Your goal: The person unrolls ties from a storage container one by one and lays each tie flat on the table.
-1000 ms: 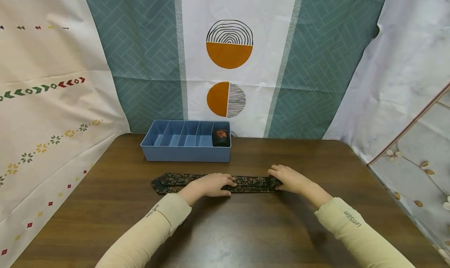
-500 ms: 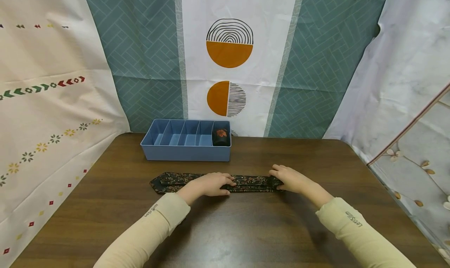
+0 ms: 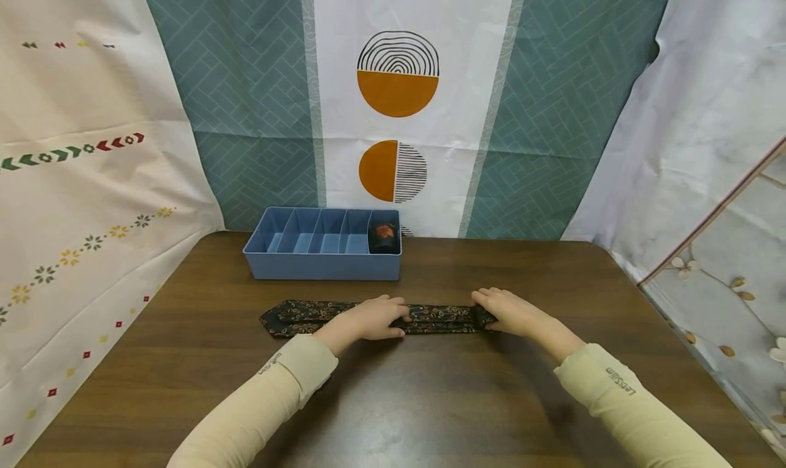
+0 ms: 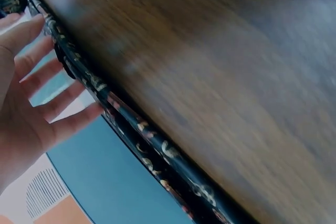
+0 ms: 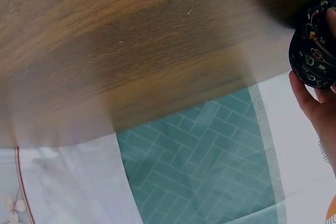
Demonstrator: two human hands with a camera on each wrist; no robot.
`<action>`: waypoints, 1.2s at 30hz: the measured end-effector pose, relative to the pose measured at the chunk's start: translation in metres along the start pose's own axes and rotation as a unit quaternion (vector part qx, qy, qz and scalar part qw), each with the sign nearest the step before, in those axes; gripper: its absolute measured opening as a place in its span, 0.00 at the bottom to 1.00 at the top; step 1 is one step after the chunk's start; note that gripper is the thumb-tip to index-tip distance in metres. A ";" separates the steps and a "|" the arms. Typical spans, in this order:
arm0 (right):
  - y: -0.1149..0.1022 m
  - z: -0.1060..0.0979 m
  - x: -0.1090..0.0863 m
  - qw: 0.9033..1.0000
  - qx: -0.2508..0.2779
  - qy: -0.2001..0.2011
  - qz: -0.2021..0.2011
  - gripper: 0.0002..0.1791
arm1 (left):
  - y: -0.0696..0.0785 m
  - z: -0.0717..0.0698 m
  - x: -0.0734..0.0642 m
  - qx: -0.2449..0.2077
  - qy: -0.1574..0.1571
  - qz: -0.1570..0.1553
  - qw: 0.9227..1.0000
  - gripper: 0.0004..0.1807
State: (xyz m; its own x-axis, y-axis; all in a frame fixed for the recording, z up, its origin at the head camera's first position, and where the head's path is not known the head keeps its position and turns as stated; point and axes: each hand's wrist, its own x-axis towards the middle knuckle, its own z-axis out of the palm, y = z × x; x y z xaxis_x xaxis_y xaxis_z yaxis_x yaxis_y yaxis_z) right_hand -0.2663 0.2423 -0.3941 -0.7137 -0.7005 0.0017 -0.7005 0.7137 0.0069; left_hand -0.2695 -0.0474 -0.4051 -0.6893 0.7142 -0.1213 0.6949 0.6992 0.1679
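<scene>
A dark necktie (image 3: 439,316) with a small gold and red pattern lies stretched sideways across the table, its pointed wide end at the left. My left hand (image 3: 371,318) rests on its middle; in the left wrist view the fingers are fairly straight and spread, with fingertips along the tie (image 4: 142,128). At the tie's right end, my right hand (image 3: 511,312) holds a rolled-up part between thumb and fingers. The right wrist view shows this round roll (image 5: 311,59) at its right edge, with fingertips on its side and much of the hand out of frame.
Behind the tie stands a blue box (image 3: 322,267) with several compartments in a row. Its rightmost compartment holds a dark bundle (image 3: 385,239) with an orange leaf design. Patterned curtains (image 3: 245,113) hang close behind and beside the brown table (image 3: 405,400).
Both hands stay at nearly the same places on the tie. My right hand has shifted very slightly to the right, and the head view has turned a touch.
</scene>
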 end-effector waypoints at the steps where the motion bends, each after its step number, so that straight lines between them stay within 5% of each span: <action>1: 0.000 0.000 0.000 1.000 0.002 -0.003 0.004 0.24 | 0.001 0.000 0.000 0.003 0.003 -0.003 1.000 0.13; 11: 0.004 0.000 -0.003 1.000 -0.013 0.007 -0.011 0.22 | 0.010 -0.002 0.010 0.047 0.038 0.002 0.998 0.11; 23: 0.007 -0.002 0.000 0.999 -0.021 0.020 -0.031 0.23 | 0.028 -0.006 0.028 0.039 0.019 0.042 0.998 0.20; 36: 0.008 0.002 -0.006 0.999 0.025 0.018 -0.031 0.22 | 0.041 0.007 0.050 0.057 -0.007 0.036 0.998 0.27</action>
State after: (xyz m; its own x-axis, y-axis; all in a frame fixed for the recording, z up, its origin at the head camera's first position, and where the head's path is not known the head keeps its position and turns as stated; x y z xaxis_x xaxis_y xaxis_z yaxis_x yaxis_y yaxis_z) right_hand -0.2679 0.2522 -0.3963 -0.6685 -0.7426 0.0397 -0.7437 0.6672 -0.0425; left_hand -0.2743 0.0175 -0.4115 -0.6343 0.7625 -0.1273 0.7618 0.6446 0.0651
